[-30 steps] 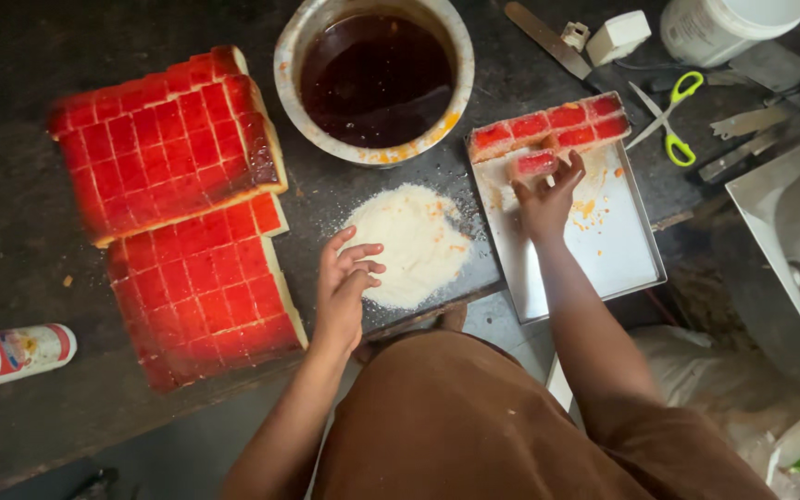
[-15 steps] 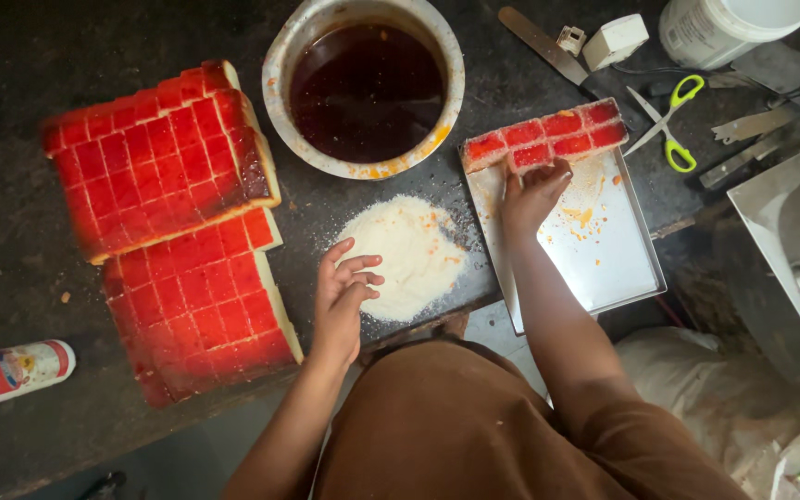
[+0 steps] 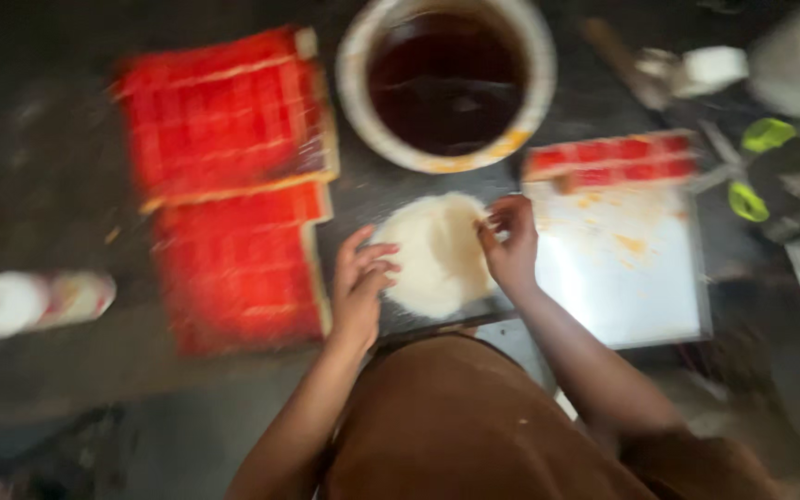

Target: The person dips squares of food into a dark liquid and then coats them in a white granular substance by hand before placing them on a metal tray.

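On the dark table (image 3: 67, 370), both hands rest at the white powder pile (image 3: 432, 250): left hand (image 3: 361, 282) open at nine o'clock, right hand (image 3: 509, 243) curled at three; its grip cannot be told.

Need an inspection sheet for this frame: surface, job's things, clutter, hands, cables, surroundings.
Surface: dark counter, smeared; frame blurred.
Job's things: white powder heap between both hands; two red scored slabs to its left; metal tray with a row of red pieces along its far edge.
Clutter: bowl of dark liquid; green-handled scissors; lying bottle; white containers top right.
Hands: left hand open at the heap's left edge; right hand at its right edge, fingers curled; whether it holds anything is unclear.
Cables: nothing seen.
Surroundings: person's brown garment below.
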